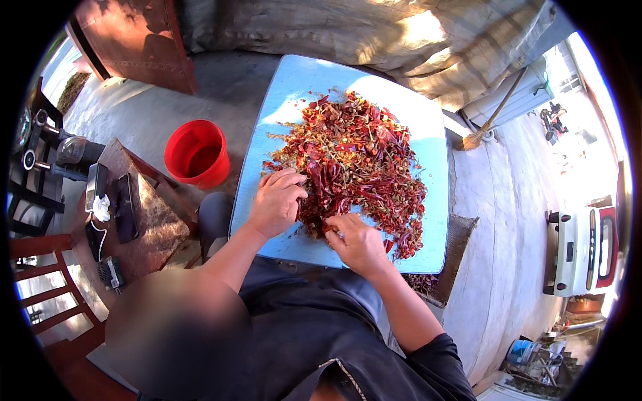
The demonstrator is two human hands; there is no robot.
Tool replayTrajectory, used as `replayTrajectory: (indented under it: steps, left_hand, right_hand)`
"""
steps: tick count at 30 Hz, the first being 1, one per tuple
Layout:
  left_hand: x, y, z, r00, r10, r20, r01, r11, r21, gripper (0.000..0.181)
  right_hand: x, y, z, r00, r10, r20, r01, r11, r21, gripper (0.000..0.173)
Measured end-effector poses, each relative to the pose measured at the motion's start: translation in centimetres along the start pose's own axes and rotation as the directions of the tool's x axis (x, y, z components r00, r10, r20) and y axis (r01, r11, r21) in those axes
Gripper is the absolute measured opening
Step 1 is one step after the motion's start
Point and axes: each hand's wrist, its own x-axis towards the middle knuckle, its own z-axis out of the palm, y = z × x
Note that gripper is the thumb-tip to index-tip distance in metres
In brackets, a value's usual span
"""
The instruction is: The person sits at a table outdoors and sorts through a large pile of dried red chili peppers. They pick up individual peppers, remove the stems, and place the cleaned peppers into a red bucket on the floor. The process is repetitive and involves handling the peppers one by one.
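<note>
A heap of dried red chili pieces, stems and seeds (361,150) is spread across a light-blue tabletop (431,210) before me. My left hand (278,203) touches the heap's near left edge, its fingers curled over and the tips hidden among the chilies. At the near edge, my right hand (356,243) has its fingers bent, with thumb and forefinger close together by dark red bits. Whether either hand grips a piece is not visible. Larger whole-looking dried chilies (321,178) lie between and just beyond the hands.
A red plastic bucket (195,155) stands on the floor left of the table. Further left, a worn wooden stool (155,215) carries a phone (126,208) and small devices. A woven sack (456,255) lies at the right, and a broom (474,140) leans behind it.
</note>
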Motion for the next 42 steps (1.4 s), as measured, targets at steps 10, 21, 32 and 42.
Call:
replayTrajectory:
  steps: [10, 21, 32, 42]
  left_hand:
    - [0.2, 0.3, -0.4, 1.000, -0.003, -0.014, 0.003, 1.000, -0.015, 0.009]
    - [0.2, 0.5, -0.6, 0.999, -0.020, 0.027, 0.020, 1.000, -0.014, 0.005]
    - [-0.1, -0.3, -0.2, 0.999, -0.017, 0.041, 0.017, 1.000, 0.003, 0.023]
    - [0.5, 1.1, -1.3, 0.999, 0.002, 0.034, -0.004, 0.999, 0.053, 0.034]
  right_hand:
    - [0.4, 4.5, -0.4, 0.987, 0.144, -0.066, -0.156, 0.956, -0.248, 0.022]
    - [1.8, 3.9, 0.4, 1.000, -0.010, -0.011, 0.006, 0.958, -0.288, 0.024]
    - [5.5, 2.9, 0.8, 0.994, 0.013, -0.105, -0.043, 0.956, -0.289, 0.035]
    - [4.8, 3.6, 3.5, 0.984, -0.173, -0.040, 0.160, 0.962, -0.219, 0.029]
